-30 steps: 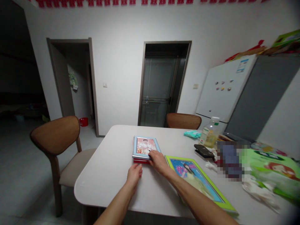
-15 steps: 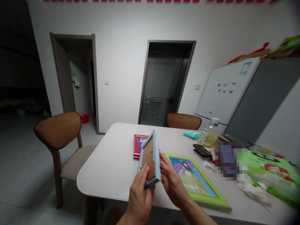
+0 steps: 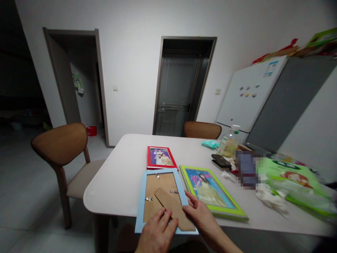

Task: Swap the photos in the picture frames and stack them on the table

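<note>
Blue frame (image 3: 162, 196) lies face down at the near edge of the table (image 3: 121, 175), its cardboard stand (image 3: 173, 209) up. Left hand (image 3: 156, 233) presses open fingers on the stand; right hand (image 3: 201, 219) grips the frame's right edge loosely. Red frame (image 3: 160, 157) sits just beyond.

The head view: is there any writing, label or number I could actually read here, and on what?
No text can be read.
Fridge sticker: print too small.
Bottle label: blurred.
Green package: a large mark at its top, not legible.
Boxes on top of the fridge: lettering too blurred.
Blue frame's back, under both hands: no writing.
</note>
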`<state>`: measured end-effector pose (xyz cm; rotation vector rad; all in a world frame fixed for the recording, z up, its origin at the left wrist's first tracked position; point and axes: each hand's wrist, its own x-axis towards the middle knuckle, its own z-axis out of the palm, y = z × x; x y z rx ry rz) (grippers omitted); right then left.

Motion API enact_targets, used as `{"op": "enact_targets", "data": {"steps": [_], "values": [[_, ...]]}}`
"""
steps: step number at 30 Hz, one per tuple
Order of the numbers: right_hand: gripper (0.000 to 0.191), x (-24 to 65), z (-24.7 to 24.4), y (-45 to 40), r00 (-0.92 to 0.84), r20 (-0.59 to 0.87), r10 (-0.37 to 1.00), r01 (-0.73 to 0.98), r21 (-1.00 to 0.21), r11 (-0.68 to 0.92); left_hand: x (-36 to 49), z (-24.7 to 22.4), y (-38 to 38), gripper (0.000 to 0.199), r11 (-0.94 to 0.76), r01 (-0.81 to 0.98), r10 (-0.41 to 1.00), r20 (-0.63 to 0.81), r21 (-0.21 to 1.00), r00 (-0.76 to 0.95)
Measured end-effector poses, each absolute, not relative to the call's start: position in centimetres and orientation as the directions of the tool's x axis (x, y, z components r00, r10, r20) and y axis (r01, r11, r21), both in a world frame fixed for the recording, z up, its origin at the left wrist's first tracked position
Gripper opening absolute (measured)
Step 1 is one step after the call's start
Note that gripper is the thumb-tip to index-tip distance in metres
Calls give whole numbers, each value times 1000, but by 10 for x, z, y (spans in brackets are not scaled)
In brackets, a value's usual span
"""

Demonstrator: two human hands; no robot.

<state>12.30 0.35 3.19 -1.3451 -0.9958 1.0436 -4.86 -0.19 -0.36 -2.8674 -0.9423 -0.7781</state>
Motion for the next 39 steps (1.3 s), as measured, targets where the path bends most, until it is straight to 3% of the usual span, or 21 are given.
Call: {"op": "enact_targets", "data": {"steps": [3,7,14,17,23,28,32,36,39], "values": [[56,130,22,12,273,21,962,267,-962,-55,-45,-4,-2,38,-805,589,557,422,64,715],[52,137,12,20,230,103,968,628,-776,-67,-40,-7,-1,35,-794,607,556,401,-2,728],[33,135,18,24,31,140,990,911,-412,30,-36,-19,0,28,-777,629,537,496,-23,682],[26,134,21,31,-4,141,990,945,-324,50,-37,-16,1,29,-783,621,565,447,27,693],[24,129,18,49,-16,157,988,951,-304,63,-66,9,3,47,-645,704,765,248,299,595],[25,124,13,56,46,202,978,963,-269,10,-81,24,3,23,-561,712,818,154,422,554],[26,125,11,55,41,227,973,964,-266,21,-80,22,3,25,-557,704,820,159,441,549],[28,122,15,39,-77,305,949,934,-310,175,-81,17,3,28,-569,688,813,185,451,551],[23,112,22,24,-321,241,916,821,-412,396,-81,16,3,29,-566,689,816,190,452,546]]}}
